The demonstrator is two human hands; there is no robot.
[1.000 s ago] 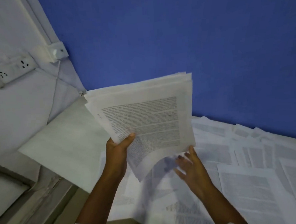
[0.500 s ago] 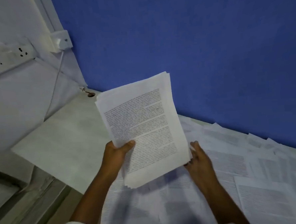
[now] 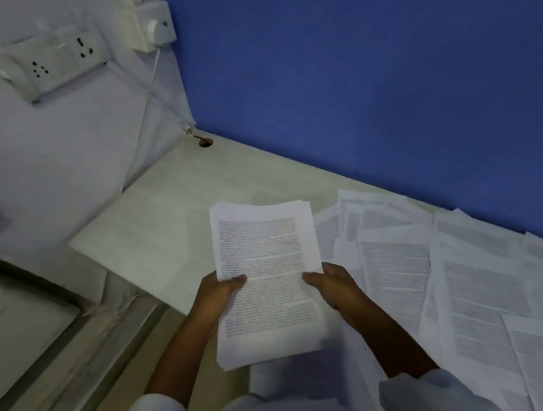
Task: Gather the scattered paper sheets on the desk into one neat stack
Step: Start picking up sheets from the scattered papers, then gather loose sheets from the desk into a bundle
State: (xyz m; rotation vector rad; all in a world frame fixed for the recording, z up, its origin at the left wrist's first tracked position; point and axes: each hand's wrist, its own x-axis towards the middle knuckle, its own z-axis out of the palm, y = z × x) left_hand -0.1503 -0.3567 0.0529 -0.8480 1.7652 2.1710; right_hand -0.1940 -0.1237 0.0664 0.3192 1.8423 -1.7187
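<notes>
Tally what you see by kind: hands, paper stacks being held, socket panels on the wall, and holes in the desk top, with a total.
Hands: 2, left hand and right hand
Held paper stack: 1
Socket panel: 1
Desk hole: 1
Total: 5
Not counted: loose sheets overlap too much.
</notes>
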